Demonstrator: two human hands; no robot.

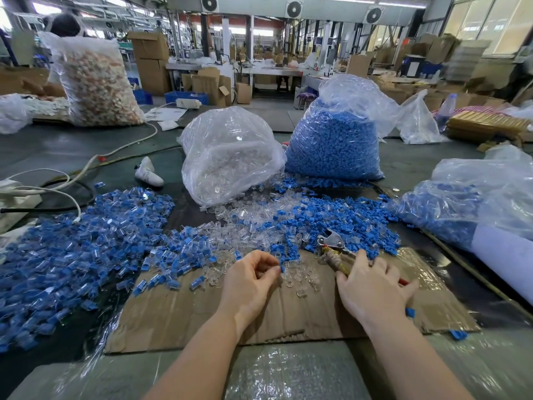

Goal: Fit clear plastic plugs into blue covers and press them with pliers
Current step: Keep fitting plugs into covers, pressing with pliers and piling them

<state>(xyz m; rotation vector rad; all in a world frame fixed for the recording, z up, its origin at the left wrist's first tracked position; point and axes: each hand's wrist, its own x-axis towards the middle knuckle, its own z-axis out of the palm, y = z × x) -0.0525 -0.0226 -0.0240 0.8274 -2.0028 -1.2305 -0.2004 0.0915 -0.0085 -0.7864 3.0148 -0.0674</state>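
I see two hands on the cardboard sheet (184,313): my left hand (251,280) pinches one blue cover (282,268) at its fingertips, my right hand (372,287) lies over the handles of one pair of pliers (331,246). Loose clear plugs (300,280) lie between them. Beyond stand two bags, clear plugs (230,154) and blue covers (334,140); an assembled pile (80,249) spreads left.

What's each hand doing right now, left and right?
Left hand: fingers curled, pinching a small blue cover at the fingertips.
Right hand: lies over the pliers handle, fingers fairly straight; grip cannot be told.
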